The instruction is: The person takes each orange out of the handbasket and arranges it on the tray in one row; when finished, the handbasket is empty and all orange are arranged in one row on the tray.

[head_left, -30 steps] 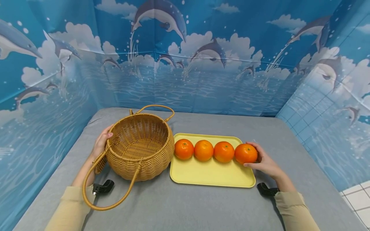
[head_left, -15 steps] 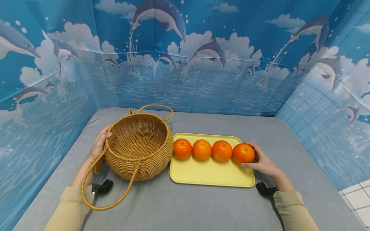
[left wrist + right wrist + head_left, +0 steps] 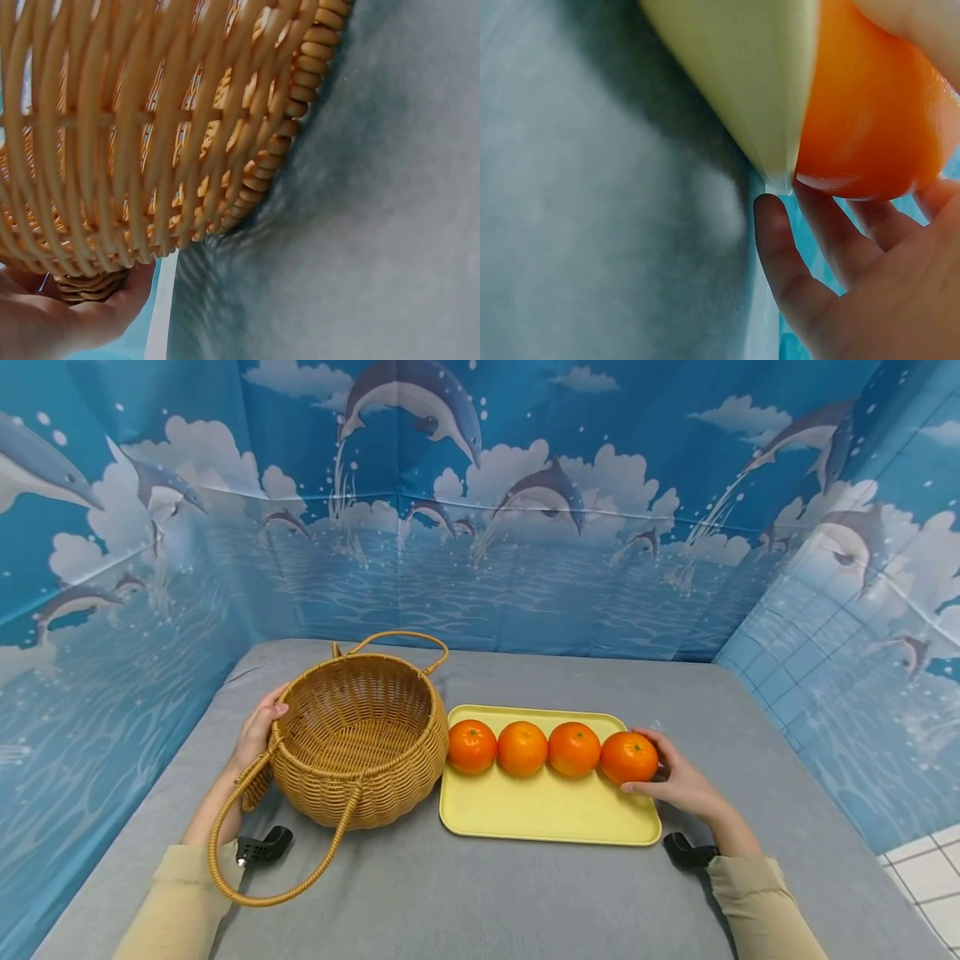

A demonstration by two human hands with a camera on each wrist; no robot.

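Note:
A round wicker basket (image 3: 393, 789) stands on the left, with nothing inside it. My left hand (image 3: 258, 731) grips its rim, thumb over the edge. In the left wrist view, part of that hand (image 3: 82, 322) shows behind the weave. On a yellow tray (image 3: 540, 818), several oranges line up in a row along the far half. My right hand (image 3: 682, 777) holds the rightmost orange (image 3: 628, 757), thumb on the near side and fingers around the far side. From the right wrist, this orange (image 3: 877, 112) rests against the tray (image 3: 742, 67), with fingertips close to the tray's rim.
The basket's near handle (image 3: 288, 897) flops down over my left forearm; its far handle (image 3: 401, 635) stands up. Beside the basket, the tray's left edge sits close. A grey cloth (image 3: 570, 902) covers the table, and a dolphin-print curtain (image 3: 480, 560) hangs behind it.
The rightmost orange and my right hand have shifted slightly left, closer to the neighbouring orange. My left hand keeps its hold on the basket.

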